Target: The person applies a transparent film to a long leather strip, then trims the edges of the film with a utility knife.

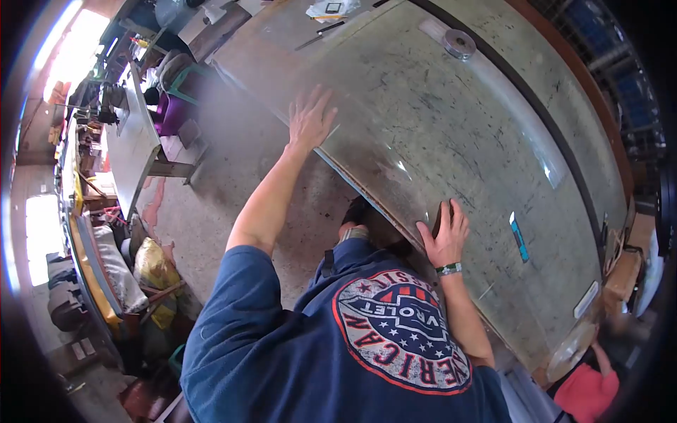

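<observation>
- Along the near edge of the workbench [262, 48], a large clear sheet [493, 162] lies flat on the worn grey top and covers most of it.
- My left hand [310, 120] rests palm down on the sheet just inside that near edge, fingers spread, gripping nothing.
- My right hand [446, 236], with a band at the wrist, is well apart from the left, further along the same edge. Its fingers curl over the sheet's rim and clamp it. Something dark sits under the fingertips; I cannot tell what.
- A blue label [518, 237] is stuck on the sheet beyond my right hand.
- A roll of tape [459, 44] sits near the far edge.
- Papers [331, 9] lie at the far corner.
- My sandalled foot [352, 227] stands on the concrete floor [233, 176] under the near edge.
- Another person in a pink top [589, 391] is at the end of the bench on my right.
</observation>
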`<action>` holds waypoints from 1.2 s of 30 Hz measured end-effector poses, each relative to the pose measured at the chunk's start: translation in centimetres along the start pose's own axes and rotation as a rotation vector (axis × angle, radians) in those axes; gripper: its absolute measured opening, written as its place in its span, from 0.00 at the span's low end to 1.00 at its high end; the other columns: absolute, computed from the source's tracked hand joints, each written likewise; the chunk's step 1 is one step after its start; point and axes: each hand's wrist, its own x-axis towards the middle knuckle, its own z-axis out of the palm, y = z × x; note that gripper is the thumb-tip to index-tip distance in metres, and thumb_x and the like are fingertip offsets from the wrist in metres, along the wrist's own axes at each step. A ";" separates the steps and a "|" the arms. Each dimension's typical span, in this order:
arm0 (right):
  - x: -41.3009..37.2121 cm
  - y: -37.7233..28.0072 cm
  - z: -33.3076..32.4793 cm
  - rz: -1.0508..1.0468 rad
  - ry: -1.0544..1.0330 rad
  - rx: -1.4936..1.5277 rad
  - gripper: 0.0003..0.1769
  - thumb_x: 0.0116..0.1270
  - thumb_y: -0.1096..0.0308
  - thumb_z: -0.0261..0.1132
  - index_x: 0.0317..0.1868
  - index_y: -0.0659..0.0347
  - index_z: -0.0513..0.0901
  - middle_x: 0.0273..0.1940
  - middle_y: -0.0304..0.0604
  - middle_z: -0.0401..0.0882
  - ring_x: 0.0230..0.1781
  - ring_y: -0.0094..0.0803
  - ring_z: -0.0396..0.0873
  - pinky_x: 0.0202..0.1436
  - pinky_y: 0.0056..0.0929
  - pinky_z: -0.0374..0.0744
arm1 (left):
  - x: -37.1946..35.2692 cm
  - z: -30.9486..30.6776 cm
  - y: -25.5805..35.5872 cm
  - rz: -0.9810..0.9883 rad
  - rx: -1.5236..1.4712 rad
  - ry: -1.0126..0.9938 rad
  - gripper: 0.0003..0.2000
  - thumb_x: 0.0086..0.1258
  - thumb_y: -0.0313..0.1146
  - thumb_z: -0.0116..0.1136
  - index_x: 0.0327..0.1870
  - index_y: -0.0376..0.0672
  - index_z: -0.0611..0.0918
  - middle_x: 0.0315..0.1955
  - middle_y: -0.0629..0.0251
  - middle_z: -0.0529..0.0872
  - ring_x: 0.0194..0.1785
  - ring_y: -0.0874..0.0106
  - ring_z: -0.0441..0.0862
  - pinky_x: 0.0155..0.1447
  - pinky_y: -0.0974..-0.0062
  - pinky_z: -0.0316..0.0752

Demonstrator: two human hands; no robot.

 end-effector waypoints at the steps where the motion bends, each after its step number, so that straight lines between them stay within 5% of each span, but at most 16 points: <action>1: -0.3 0.2 0.9 -0.024 0.013 -0.003 0.35 0.68 0.50 0.72 0.68 0.64 0.76 0.71 0.54 0.70 0.67 0.57 0.70 0.70 0.55 0.68 | 0.2 0.2 -0.2 0.016 -0.011 0.032 0.25 0.76 0.47 0.61 0.70 0.49 0.79 0.73 0.58 0.75 0.79 0.49 0.64 0.80 0.48 0.56; 7: 0.4 -1.5 1.9 -0.002 0.099 0.064 0.10 0.72 0.67 0.68 0.48 0.61 0.80 0.61 0.49 0.78 0.62 0.54 0.73 0.67 0.52 0.70 | -0.6 0.1 -1.3 -0.030 -0.072 0.142 0.23 0.74 0.47 0.62 0.66 0.46 0.82 0.71 0.60 0.77 0.77 0.52 0.67 0.79 0.46 0.57; 10: 1.8 -3.3 1.7 0.025 0.095 0.151 0.07 0.72 0.69 0.66 0.45 0.63 0.79 0.59 0.53 0.79 0.60 0.54 0.74 0.66 0.50 0.70 | -0.8 -0.4 -2.3 -0.068 -0.069 0.162 0.24 0.73 0.47 0.64 0.65 0.45 0.82 0.69 0.59 0.78 0.74 0.52 0.69 0.78 0.44 0.57; 11: 2.6 -3.5 1.4 -0.028 0.118 0.158 0.06 0.75 0.71 0.64 0.47 0.62 0.77 0.51 0.51 0.83 0.50 0.45 0.80 0.57 0.43 0.77 | -0.7 -0.6 -2.8 -0.075 -0.062 0.153 0.24 0.73 0.47 0.64 0.66 0.45 0.81 0.69 0.59 0.78 0.73 0.50 0.69 0.78 0.44 0.57; 14: 4.4 -3.7 0.7 0.517 -0.097 0.894 0.08 0.77 0.70 0.64 0.49 0.63 0.75 0.39 0.43 0.85 0.33 0.29 0.81 0.39 0.30 0.79 | -0.2 -1.4 -3.7 -0.093 -0.039 0.135 0.26 0.73 0.47 0.64 0.67 0.42 0.80 0.66 0.59 0.78 0.70 0.51 0.70 0.78 0.44 0.57; 15: 5.6 -4.1 -0.3 0.601 -0.182 0.939 0.16 0.76 0.68 0.69 0.56 0.64 0.75 0.31 0.35 0.83 0.23 0.18 0.74 0.27 0.20 0.71 | -0.1 -1.7 -4.1 -0.099 -0.037 0.126 0.26 0.73 0.47 0.64 0.67 0.42 0.80 0.65 0.59 0.78 0.70 0.51 0.70 0.78 0.44 0.57; 19: 8.4 -2.8 -4.6 0.737 -0.679 1.028 0.29 0.68 0.65 0.77 0.65 0.64 0.77 0.29 0.33 0.82 0.23 0.17 0.74 0.28 0.19 0.72 | 0.2 -2.0 -5.9 -0.099 -0.003 0.124 0.27 0.71 0.47 0.66 0.67 0.44 0.80 0.64 0.63 0.77 0.69 0.57 0.70 0.78 0.49 0.56; 22: 6.9 0.4 -5.3 0.768 -0.839 0.989 0.22 0.69 0.63 0.76 0.58 0.64 0.83 0.31 0.34 0.84 0.27 0.18 0.77 0.32 0.20 0.75 | 0.4 -2.5 -6.7 -0.105 -0.028 0.118 0.26 0.71 0.47 0.66 0.66 0.43 0.81 0.64 0.62 0.77 0.70 0.56 0.69 0.78 0.50 0.56; 23: 6.3 1.0 -5.3 0.699 -0.813 1.033 0.15 0.70 0.62 0.75 0.49 0.63 0.85 0.33 0.35 0.86 0.32 0.18 0.81 0.38 0.22 0.79 | 0.5 -2.6 -6.8 -0.111 -0.039 0.114 0.26 0.71 0.47 0.66 0.65 0.43 0.81 0.65 0.62 0.77 0.70 0.56 0.69 0.77 0.50 0.57; 26: 6.2 -0.4 -5.8 0.696 -0.660 1.280 0.13 0.70 0.62 0.75 0.46 0.61 0.84 0.35 0.36 0.87 0.34 0.20 0.83 0.42 0.24 0.81 | 0.4 -2.1 -7.1 -0.111 -0.105 0.180 0.24 0.72 0.46 0.66 0.63 0.42 0.82 0.67 0.61 0.77 0.73 0.55 0.68 0.78 0.50 0.57; 30: 6.8 1.7 -8.0 0.775 -0.722 0.968 0.12 0.70 0.64 0.76 0.43 0.62 0.83 0.31 0.34 0.85 0.26 0.19 0.80 0.30 0.21 0.77 | 0.6 -1.6 -7.0 -0.147 -0.091 0.176 0.22 0.72 0.46 0.66 0.61 0.42 0.83 0.68 0.60 0.78 0.75 0.53 0.67 0.79 0.49 0.56; 36: 6.7 3.0 -8.7 0.775 -0.752 0.680 0.11 0.70 0.63 0.75 0.40 0.62 0.85 0.26 0.30 0.82 0.23 0.15 0.76 0.26 0.18 0.72 | 1.0 -1.3 -6.9 -0.200 -0.110 0.192 0.24 0.72 0.45 0.67 0.64 0.41 0.82 0.70 0.58 0.77 0.76 0.53 0.66 0.79 0.49 0.56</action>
